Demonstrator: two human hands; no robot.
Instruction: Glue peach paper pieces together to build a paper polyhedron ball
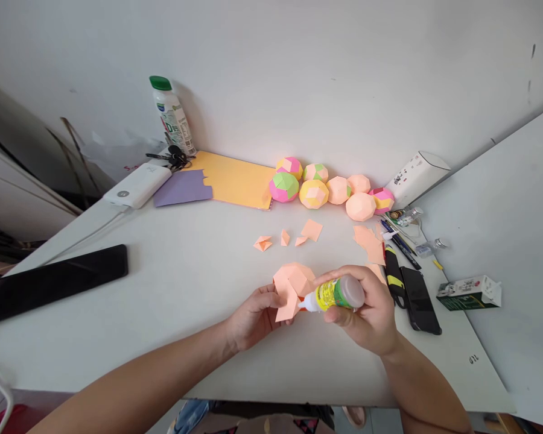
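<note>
My left hand [253,316] pinches a partly assembled peach paper ball [292,286] just above the white table [172,301]. My right hand [366,313] is closed round a glue bottle [337,294] with a yellow-green label, lying sideways with its tip touching the paper piece. Small folded peach paper pieces [287,238] lie on the table just beyond my hands. More flat peach squares [370,243] sit to the right.
Several finished paper balls [326,190] line the wall beside an orange sheet [235,178] and purple paper [183,188]. A drink bottle [172,117], keys and power bank [138,185] stand at the back left. A black phone [420,299], pens [400,241] and small carton [468,293] lie right; a black bar [54,282] left.
</note>
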